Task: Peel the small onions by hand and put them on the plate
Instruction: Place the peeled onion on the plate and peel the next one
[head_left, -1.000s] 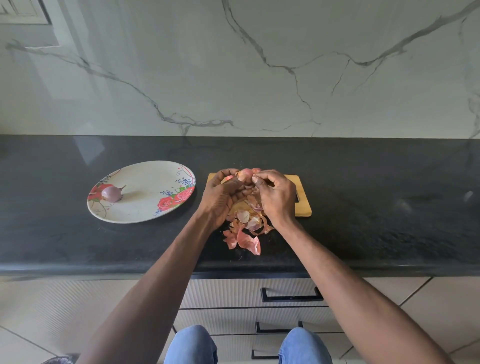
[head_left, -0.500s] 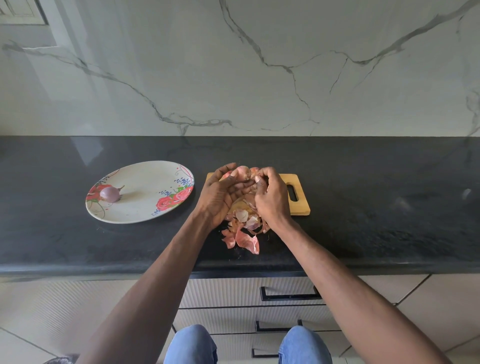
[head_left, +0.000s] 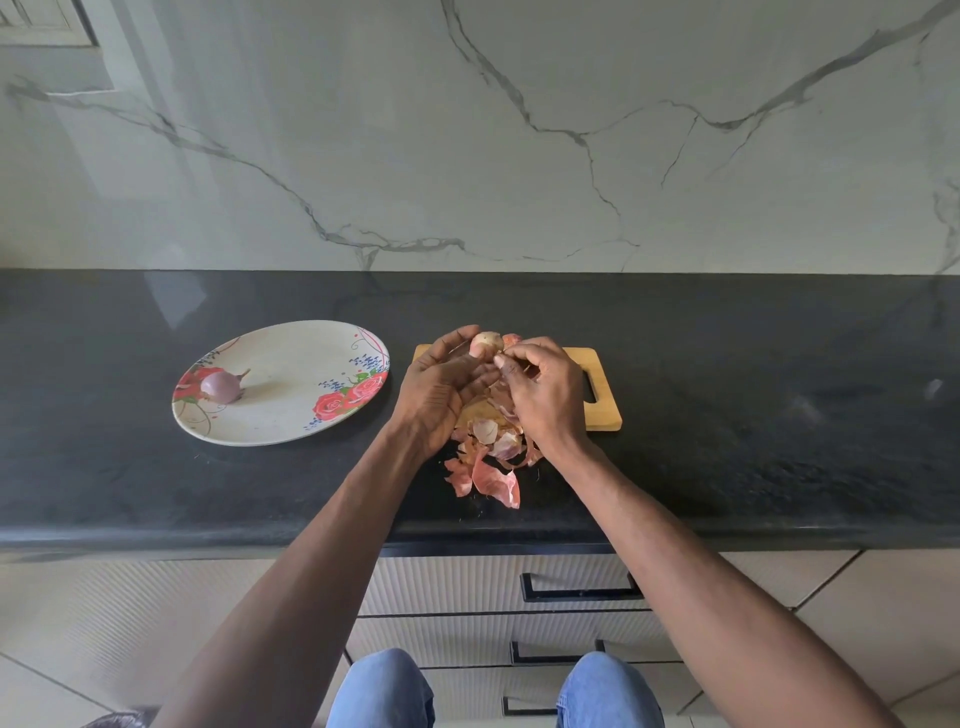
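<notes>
The onion (head_left: 486, 343) you are working on sits up at the fingertips of your left hand (head_left: 441, 389), held above the far edge of the wooden cutting board (head_left: 602, 410). That hand is cupped around it with the palm turned up, the fingers curled behind the bulb. Your right hand (head_left: 545, 395) is closed in a pinch against the onion's near side, apparently on a strip of skin, though the exact piece between the fingertips is too small to make out.

The main risk is the grip itself. A half-skinned onion is slick, and you hold it only at the fingertips; a hard tug on the skin could pop it out, and it would roll across the dark tabletop (head_left: 779, 415) or off the front edge to the floor. Pull in short strips instead.

The second risk is the loose peels (head_left: 491, 462). The pile spills off the board onto the tabletop close to the front edge, and your wrists hover right over it, so a careless sweep would scatter it.

The plate (head_left: 291, 431) lies well to the left with one peeled onion (head_left: 221, 387) on it. Set the next one down gently, or it may knock that one rolling.
</notes>
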